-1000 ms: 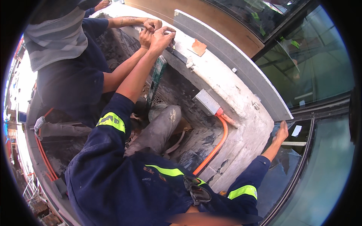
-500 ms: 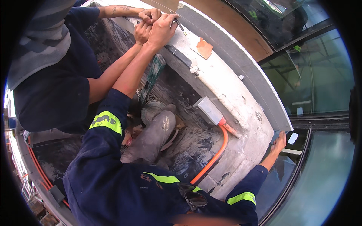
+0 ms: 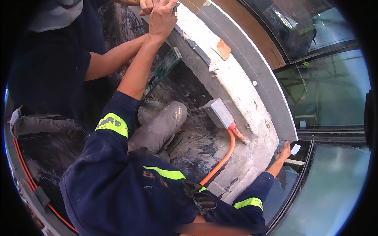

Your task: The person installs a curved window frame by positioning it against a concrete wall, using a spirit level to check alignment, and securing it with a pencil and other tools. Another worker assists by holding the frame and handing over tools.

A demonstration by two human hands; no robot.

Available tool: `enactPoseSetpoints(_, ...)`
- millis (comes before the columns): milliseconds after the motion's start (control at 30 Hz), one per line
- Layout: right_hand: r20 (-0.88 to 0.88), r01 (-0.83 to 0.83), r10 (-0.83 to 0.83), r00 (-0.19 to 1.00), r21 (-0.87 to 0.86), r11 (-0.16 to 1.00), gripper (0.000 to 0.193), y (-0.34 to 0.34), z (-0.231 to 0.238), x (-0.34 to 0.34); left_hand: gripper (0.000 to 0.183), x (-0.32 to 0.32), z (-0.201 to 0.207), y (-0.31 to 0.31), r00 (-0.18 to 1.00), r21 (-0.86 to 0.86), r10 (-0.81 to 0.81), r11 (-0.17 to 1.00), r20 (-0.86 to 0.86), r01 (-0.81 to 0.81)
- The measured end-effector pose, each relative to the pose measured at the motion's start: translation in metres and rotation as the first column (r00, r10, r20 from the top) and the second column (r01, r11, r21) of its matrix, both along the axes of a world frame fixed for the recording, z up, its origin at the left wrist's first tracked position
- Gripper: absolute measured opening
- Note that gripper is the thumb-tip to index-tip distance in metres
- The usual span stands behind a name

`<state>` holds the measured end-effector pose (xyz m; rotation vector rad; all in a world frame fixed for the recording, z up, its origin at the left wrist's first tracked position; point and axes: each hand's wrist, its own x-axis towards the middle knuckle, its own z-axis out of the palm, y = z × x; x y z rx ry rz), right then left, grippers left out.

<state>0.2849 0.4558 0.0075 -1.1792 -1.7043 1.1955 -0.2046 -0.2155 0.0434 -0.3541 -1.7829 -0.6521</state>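
Observation:
My left hand is raised to the top of the white plastered wall, fingers closed around a small thin dark tool held against the wall's upper edge. A co-worker's hand touches the same spot just to its left. My right hand rests far off at the lower right, laid against the end of the grey frame strip beside the glass, holding nothing. Both my sleeves are navy with yellow reflective bands.
A grey junction box sits on the wall with an orange conduit curving down from it. A green level leans below my left arm. The co-worker in dark clothes crouches at left. My grey trouser knee and a round tin lie in the recess.
My left hand and the co-worker's hands have shifted up toward the picture's top edge as the view dropped and closed in. My right hand stays on the frame's end.

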Motion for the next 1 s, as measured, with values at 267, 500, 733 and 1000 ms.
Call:
enactPoseSetpoints(267, 0.056, 0.02, -0.022, 0.998, 0.032, 0.999, 0.044, -0.006, 0.004, -0.002, 0.027, -0.019, -0.033, 0.08, 0.722, 0.958, -0.691, 0.228, 0.033, 0.175)
enactPoseSetpoints(500, 0.051, -0.023, 0.021, 0.998, 0.032, 0.999, 0.045, -0.014, 0.01, -0.004, 0.018, -0.072, -0.038, 0.079, 0.813, 0.822, -0.479, 0.569, 0.33, 0.001)
enactPoseSetpoints(733, 0.047, -0.033, 0.031, 0.998, 0.04, 0.999, 0.04, -0.014, 0.012, -0.006, 0.023, -0.067, -0.04, 0.036, 0.776, 0.75, -0.58, 0.621, 0.247, 0.226)
enactPoseSetpoints(1000, 0.048, -0.034, 0.033, 0.998, 0.013, 0.999, 0.042, -0.022, 0.013, -0.004, 0.022, -0.043, -0.055, -0.003, 0.878, 0.004, -0.388, 0.915, 0.281, 0.404)
